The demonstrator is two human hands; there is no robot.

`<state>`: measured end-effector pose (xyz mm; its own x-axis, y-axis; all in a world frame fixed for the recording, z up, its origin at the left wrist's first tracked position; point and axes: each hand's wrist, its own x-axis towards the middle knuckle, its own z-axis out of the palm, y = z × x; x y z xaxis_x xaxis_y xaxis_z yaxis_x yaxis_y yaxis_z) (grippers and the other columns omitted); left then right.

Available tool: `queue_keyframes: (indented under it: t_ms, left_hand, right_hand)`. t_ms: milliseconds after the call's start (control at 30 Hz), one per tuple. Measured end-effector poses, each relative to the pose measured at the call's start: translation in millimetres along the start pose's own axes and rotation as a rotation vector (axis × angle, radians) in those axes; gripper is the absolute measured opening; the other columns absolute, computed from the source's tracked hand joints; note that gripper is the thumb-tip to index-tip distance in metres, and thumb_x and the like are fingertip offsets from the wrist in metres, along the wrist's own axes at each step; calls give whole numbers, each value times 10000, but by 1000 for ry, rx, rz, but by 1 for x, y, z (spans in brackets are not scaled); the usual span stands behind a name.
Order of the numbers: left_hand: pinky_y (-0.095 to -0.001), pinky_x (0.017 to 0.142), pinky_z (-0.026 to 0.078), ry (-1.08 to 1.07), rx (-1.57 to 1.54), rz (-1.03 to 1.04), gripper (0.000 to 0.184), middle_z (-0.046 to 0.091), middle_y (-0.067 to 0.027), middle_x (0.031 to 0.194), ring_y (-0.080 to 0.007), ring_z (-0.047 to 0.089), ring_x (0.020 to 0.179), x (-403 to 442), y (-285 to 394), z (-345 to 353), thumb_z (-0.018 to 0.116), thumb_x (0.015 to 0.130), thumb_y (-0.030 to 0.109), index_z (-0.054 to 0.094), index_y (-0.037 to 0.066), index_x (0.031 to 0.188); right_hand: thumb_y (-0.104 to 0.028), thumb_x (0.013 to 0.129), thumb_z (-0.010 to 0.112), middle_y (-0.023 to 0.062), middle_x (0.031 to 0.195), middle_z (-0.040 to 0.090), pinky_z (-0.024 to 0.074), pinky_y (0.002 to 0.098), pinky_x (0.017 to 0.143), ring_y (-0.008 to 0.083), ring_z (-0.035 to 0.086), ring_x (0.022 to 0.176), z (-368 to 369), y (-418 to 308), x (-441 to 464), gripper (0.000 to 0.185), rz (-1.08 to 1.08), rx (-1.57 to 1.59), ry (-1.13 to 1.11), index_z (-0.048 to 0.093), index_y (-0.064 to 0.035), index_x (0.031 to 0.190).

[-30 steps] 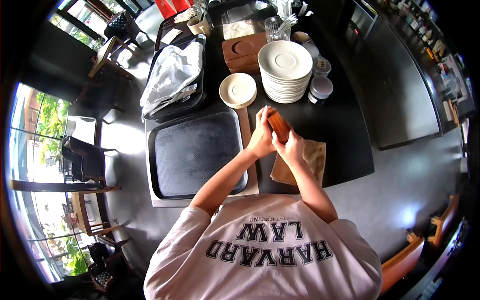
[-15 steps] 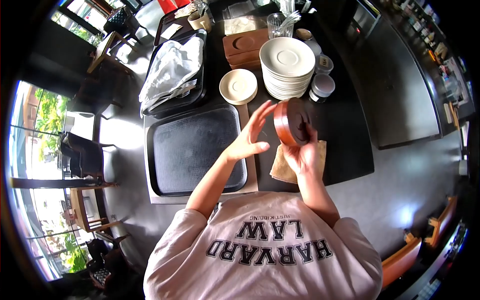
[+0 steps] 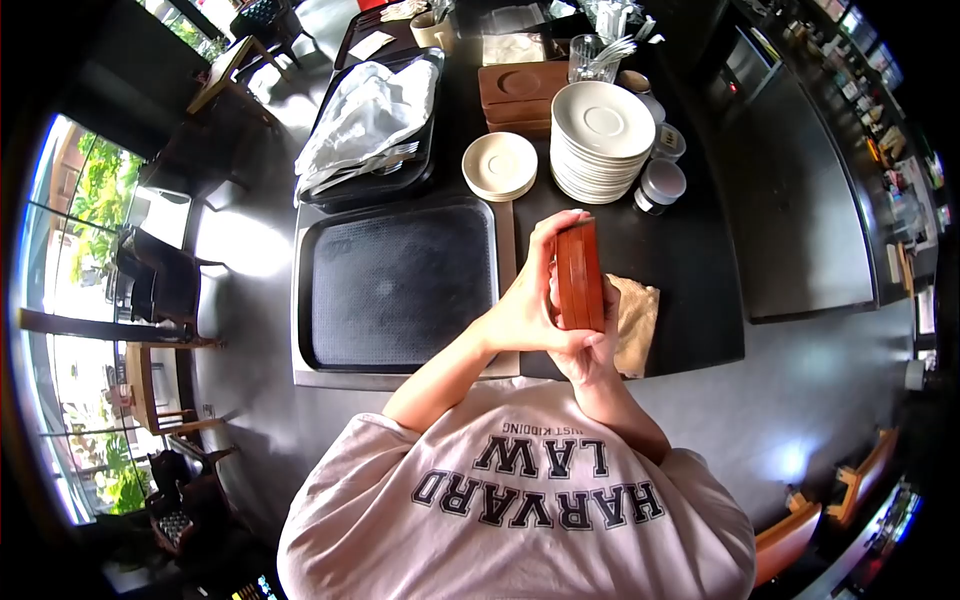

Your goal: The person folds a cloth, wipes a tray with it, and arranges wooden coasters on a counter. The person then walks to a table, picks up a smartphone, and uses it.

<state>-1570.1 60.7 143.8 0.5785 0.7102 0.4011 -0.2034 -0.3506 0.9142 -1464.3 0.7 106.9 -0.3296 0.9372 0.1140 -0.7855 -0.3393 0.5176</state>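
Note:
A stack of round reddish-brown wooden coasters [image 3: 580,275] stands on edge between my hands, above the dark table. My left hand [image 3: 530,310] is closed around its left side, fingertips at the upper edge and thumb stretched under the lower edge. My right hand [image 3: 592,362] grips the stack from below and the right; most of its fingers are hidden behind the wood. Just right of my hands, a tan folded cloth [image 3: 637,325] lies on the table. To the left sits a black tray [image 3: 400,285] with nothing on it.
Beyond my hands stand a tall stack of white saucers [image 3: 602,120], a shorter stack of cream saucers [image 3: 499,165] and brown wooden trays [image 3: 520,90]. Lidded jars [image 3: 662,185] line the right. Back left, another tray holds a white cloth [image 3: 370,115] and forks [image 3: 385,158].
My left hand has moved right and closed on the coasters, which it was apart from before. The stack has turned edge-on and come slightly lower. The view has shifted a little.

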Motion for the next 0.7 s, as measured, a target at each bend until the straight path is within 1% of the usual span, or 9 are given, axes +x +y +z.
queue_keyframes:
  t_ms: [100, 133, 233, 267, 367, 400, 567, 600, 700]
  left_hand:
    - [-449, 992, 312, 21, 74, 168, 1105, 122, -210, 1384, -348, 258, 1264, -1, -3, -1, 839, 511, 312, 148, 83, 1342]
    - [-463, 983, 320, 17, 189, 215, 1073, 99, -231, 1385, -380, 264, 1255, -1, 2, -4, 835, 519, 301, 171, 87, 1335]
    - [-475, 971, 329, -15, 235, 297, 1043, 112, -251, 1376, -399, 269, 1245, 1, 5, -8, 832, 521, 288, 198, 91, 1325]
    - [-480, 952, 346, -26, 192, 329, 991, 172, -246, 1350, -394, 290, 1226, 3, 5, -8, 832, 518, 271, 250, 97, 1301]
    - [-473, 935, 360, -11, 245, 340, 953, 234, -235, 1314, -381, 308, 1209, 2, 6, -8, 835, 506, 255, 294, 107, 1276]
    - [-458, 937, 353, 16, 192, 325, 917, 258, -221, 1298, -361, 308, 1208, 0, 4, -6, 839, 502, 252, 327, 113, 1249]
    - [-448, 975, 298, 57, 86, 298, 910, 284, -212, 1298, -329, 304, 1212, -5, -8, -6, 845, 495, 265, 319, 110, 1222]
    - [-457, 978, 293, 76, 77, 274, 929, 290, -218, 1300, -336, 302, 1218, -7, -10, -6, 848, 485, 273, 307, 116, 1224]
    - [-448, 990, 288, 147, 11, 209, 950, 314, -214, 1297, -326, 313, 1222, -15, -23, -8, 840, 492, 287, 281, 100, 1238]
  right_hand:
    - [-331, 894, 404, 206, 1271, 439, 501, 473, 849, 356, 483, 1134, -1, 4, 2, 511, 16, 12, 0, 354, -11, 1290]
    - [-325, 894, 405, 205, 1266, 443, 501, 473, 850, 354, 483, 1134, 0, 6, 0, 504, 31, 14, -8, 361, -9, 1284]
    - [-310, 890, 422, 200, 1247, 460, 502, 471, 851, 352, 484, 1134, 0, 9, -1, 485, 29, 20, 7, 383, -4, 1264]
    - [-306, 888, 429, 199, 1240, 466, 503, 470, 850, 351, 484, 1134, -1, 9, -2, 480, 20, 22, 19, 390, -2, 1257]
    - [-294, 884, 452, 195, 1215, 489, 515, 460, 834, 348, 501, 1115, 2, 9, -3, 466, 43, 0, 31, 406, -3, 1244]
    - [-291, 883, 456, 192, 1211, 493, 521, 454, 823, 344, 508, 1108, 3, 10, -3, 459, 37, -13, 30, 410, -3, 1238]
    - [-279, 884, 457, 175, 1197, 511, 545, 433, 770, 311, 536, 1080, 7, 15, -3, 424, 86, -9, 29, 433, 0, 1203]
    - [-281, 879, 467, 150, 1200, 517, 565, 386, 698, 274, 561, 1042, 9, 16, -4, 424, 8, -82, 139, 434, -17, 1208]
    - [-280, 874, 477, 124, 1208, 518, 563, 325, 615, 233, 574, 1004, 10, 18, -2, 426, -6, -94, 220, 435, -38, 1222]
